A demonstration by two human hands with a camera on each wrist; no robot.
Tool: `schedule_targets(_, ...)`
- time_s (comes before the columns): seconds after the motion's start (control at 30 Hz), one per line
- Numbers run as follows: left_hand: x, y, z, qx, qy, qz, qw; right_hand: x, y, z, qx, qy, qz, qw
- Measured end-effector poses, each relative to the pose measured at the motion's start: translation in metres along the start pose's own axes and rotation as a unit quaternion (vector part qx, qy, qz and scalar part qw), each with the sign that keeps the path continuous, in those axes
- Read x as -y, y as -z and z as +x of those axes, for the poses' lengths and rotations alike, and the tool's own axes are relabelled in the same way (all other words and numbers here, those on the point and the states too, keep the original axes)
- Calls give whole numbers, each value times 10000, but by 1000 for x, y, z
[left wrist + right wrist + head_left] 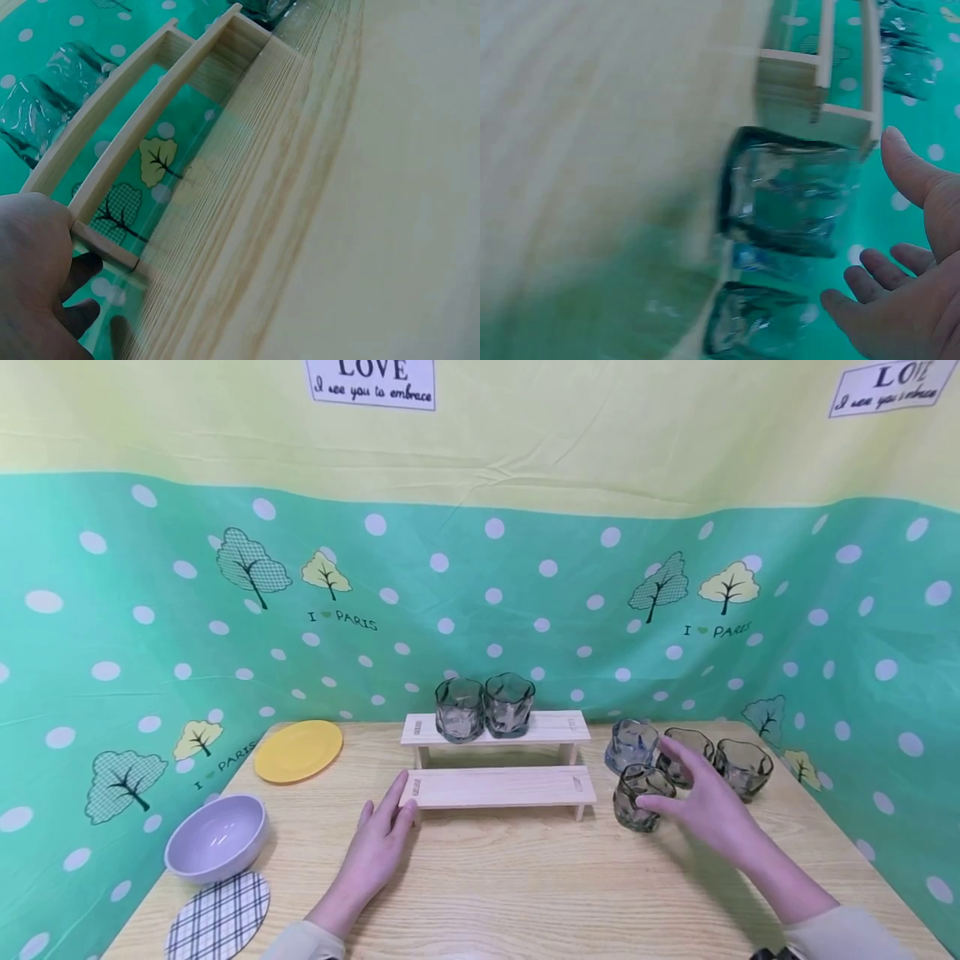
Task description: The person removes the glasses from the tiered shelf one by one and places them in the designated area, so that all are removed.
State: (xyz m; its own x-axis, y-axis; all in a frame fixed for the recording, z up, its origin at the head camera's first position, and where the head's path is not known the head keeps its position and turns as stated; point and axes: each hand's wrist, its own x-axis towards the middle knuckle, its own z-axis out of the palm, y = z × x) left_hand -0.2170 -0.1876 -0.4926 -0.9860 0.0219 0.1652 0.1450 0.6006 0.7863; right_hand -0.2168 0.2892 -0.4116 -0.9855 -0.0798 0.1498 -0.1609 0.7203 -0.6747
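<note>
Left hand (378, 847) flat, fingers relaxed, touching wooden rack (498, 786) corner; right hand (711, 806) spread loose beside glass (639, 796), holding nothing.

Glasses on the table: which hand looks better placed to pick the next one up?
Probably the right hand: its open fingers reach beside the nearest glass. The left hand rests at the wooden shelf.

Smoky glass (642, 797), upright, prob. untouched
</note>
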Motion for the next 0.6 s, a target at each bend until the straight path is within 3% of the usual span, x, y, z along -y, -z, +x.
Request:
schedule_targets(0.27,-1,1,-1,9,34,34,10000,35,7,16,-70,347,180,9992)
schedule_targets(0.6,0,0,-1,-8,-19,8,10000,73,-1,36,-2,533,641,9965)
